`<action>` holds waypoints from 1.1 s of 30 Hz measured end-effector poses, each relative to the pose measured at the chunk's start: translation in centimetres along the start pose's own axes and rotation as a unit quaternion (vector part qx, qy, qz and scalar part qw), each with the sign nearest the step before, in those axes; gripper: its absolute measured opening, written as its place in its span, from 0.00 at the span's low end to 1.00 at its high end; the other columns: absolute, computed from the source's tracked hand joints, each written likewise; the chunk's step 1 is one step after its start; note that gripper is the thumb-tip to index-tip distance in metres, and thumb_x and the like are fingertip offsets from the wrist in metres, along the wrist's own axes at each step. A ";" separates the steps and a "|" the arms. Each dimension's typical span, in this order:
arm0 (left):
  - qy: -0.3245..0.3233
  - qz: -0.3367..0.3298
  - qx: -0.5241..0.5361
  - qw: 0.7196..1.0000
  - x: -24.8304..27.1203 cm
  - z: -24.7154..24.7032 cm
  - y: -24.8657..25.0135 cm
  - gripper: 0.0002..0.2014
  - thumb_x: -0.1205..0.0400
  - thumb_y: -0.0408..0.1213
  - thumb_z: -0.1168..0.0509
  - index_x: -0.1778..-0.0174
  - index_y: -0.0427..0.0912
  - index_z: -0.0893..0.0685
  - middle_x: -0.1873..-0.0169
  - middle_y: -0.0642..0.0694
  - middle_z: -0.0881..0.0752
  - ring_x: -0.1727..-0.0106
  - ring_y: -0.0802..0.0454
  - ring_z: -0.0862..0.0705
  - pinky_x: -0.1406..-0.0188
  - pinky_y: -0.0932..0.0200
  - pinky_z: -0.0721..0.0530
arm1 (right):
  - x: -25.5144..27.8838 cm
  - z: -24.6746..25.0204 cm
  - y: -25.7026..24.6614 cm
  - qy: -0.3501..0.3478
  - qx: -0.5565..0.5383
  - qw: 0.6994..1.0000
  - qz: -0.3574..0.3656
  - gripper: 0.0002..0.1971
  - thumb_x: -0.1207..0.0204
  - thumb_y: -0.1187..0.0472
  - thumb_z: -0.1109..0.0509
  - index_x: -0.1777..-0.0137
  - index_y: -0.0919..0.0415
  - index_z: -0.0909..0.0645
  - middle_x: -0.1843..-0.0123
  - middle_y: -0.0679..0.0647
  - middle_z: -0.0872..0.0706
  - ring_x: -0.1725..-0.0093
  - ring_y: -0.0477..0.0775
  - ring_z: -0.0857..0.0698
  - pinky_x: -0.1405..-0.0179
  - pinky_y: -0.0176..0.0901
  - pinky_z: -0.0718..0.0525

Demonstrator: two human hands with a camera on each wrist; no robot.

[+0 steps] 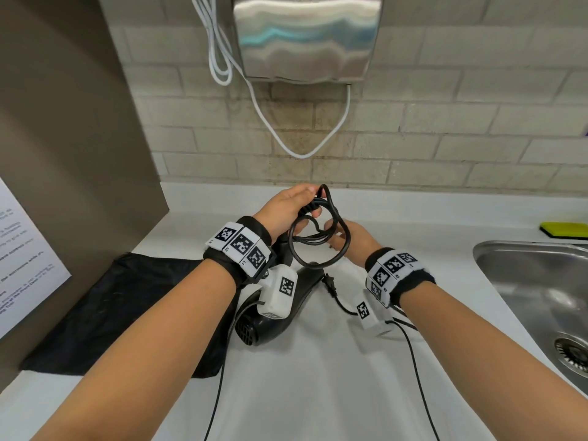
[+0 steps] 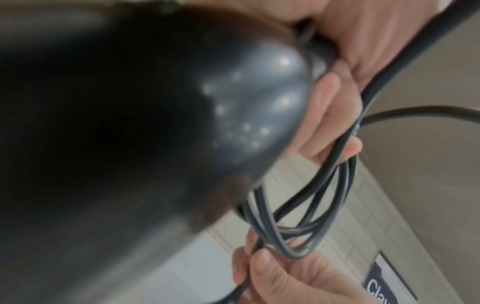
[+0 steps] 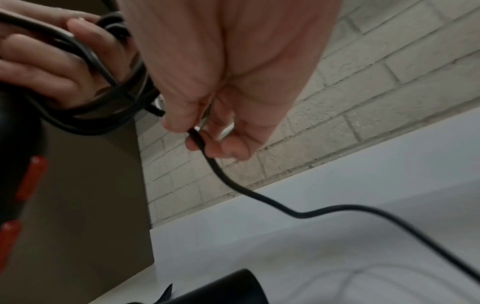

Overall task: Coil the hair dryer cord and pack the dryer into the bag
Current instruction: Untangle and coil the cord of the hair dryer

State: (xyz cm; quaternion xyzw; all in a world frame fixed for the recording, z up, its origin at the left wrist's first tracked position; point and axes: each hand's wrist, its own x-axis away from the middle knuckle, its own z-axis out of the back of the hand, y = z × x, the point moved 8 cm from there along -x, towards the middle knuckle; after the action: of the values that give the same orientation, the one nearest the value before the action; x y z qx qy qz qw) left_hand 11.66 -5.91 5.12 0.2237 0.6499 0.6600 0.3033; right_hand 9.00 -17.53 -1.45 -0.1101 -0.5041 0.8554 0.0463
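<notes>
The black hair dryer (image 1: pixel 273 316) lies on the white counter (image 1: pixel 318 377) under my left wrist, grille toward me; its handle (image 2: pixel 155 123) fills the left wrist view. My left hand (image 1: pixel 292 205) grips several loops of the black cord (image 1: pixel 318 243) at their top, above the dryer. My right hand (image 1: pixel 346 240) pinches the cord (image 3: pixel 197 137) at the loops' right side between thumb and fingers. The free cord trails over the counter to the plug (image 1: pixel 331 284). The black bag (image 1: pixel 127 313) lies flat to the left.
A steel sink (image 1: pixel 541 297) is set into the counter at the right, with a green sponge (image 1: pixel 564 230) behind it. A steel hand dryer (image 1: pixel 305 36) with white cables hangs on the tiled wall. A brown partition (image 1: pixel 73 154) bounds the left side.
</notes>
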 end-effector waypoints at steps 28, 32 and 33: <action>0.100 -0.005 -0.017 0.995 -0.7 2.9 -0.2 0.12 0.12 0.41 0.49 0.56 0.48 0.23 0.69 0.47 0.25 0.87 0.61 0.39 0.89 0.69 0.40 | 3.6 0.5 -7.2 -0.018 -0.167 0.983 0.075 0.15 0.30 0.80 0.31 0.58 0.59 0.26 0.70 0.55 0.22 0.77 0.47 0.18 0.76 0.38 0.16; 0.051 0.003 0.022 0.998 -0.3 1.4 -0.2 0.11 0.12 0.40 0.51 0.51 0.45 0.23 0.71 0.48 0.25 0.87 0.60 0.39 0.89 0.68 0.40 | 3.0 1.0 -7.1 0.106 -0.162 0.978 0.080 0.17 0.32 0.81 0.31 0.65 0.58 0.30 0.70 0.53 0.25 0.73 0.50 0.19 0.68 0.40 0.13; 0.039 0.005 0.021 0.999 -0.2 1.0 -0.2 0.11 0.12 0.39 0.51 0.51 0.45 0.23 0.71 0.48 0.25 0.87 0.59 0.39 0.89 0.68 0.40 | 2.9 1.0 -7.0 0.129 -0.121 0.981 0.075 0.18 0.32 0.80 0.31 0.66 0.56 0.30 0.70 0.53 0.25 0.71 0.51 0.20 0.68 0.39 0.14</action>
State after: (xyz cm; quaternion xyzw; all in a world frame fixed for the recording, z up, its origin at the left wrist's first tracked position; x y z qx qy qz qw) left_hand 12.51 -5.34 4.96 0.2073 0.6739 0.6559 0.2695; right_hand 5.74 -14.43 4.75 -0.2618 -0.5840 0.7677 0.0334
